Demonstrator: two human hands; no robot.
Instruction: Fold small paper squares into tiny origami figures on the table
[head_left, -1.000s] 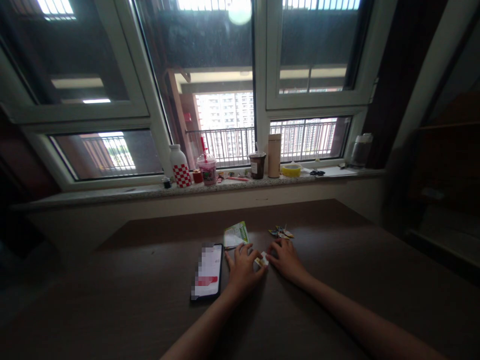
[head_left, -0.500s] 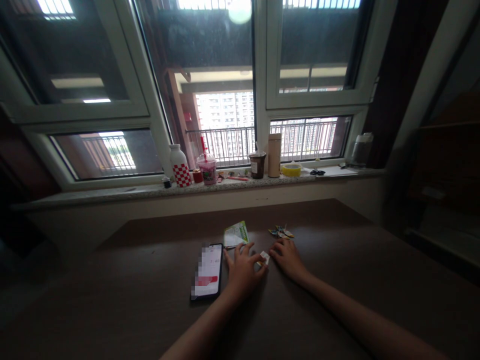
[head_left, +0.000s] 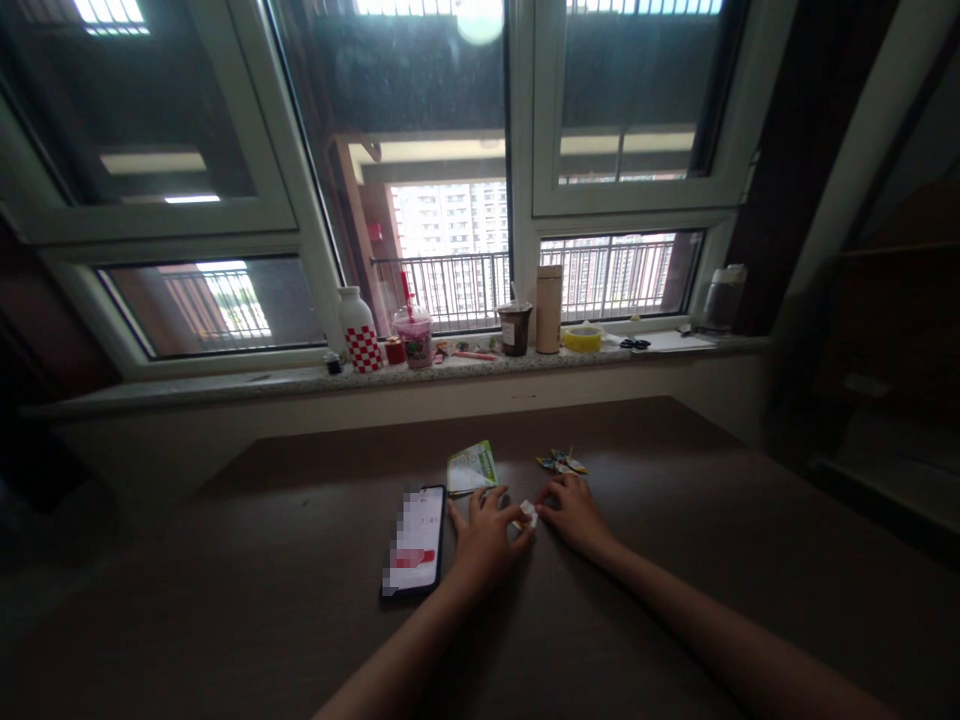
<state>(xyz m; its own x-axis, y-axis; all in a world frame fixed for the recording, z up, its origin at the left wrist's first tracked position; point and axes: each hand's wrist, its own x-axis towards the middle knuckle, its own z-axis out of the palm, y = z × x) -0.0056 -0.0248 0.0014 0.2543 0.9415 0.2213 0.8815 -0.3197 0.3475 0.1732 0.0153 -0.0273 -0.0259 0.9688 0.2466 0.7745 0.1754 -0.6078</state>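
A small white piece of folded paper (head_left: 529,514) with a bit of yellow-orange lies on the brown table between my hands. My left hand (head_left: 486,532) holds its left side down with thumb and index finger, the other fingers spread toward the table. From the other side, the curled fingers of my right hand (head_left: 574,512) pinch at the paper's right edge; the fingertips are too small to see clearly. Just beyond that hand lie several colourful folded paper pieces (head_left: 562,462). A green and white sheet or packet (head_left: 472,468) sits ahead of my left hand.
A phone (head_left: 414,545) with a lit screen lies left of my left hand. Along the windowsill (head_left: 300,375) stand a red-checked white bottle (head_left: 361,330), a pink drink cup (head_left: 414,335), a dark drink cup (head_left: 515,328), a tan flask (head_left: 549,310), yellow tape (head_left: 583,340) and scissors (head_left: 635,344).
My right fingers have shifted slightly left and up to the edge of the small paper. My left hand stays in nearly the same place.
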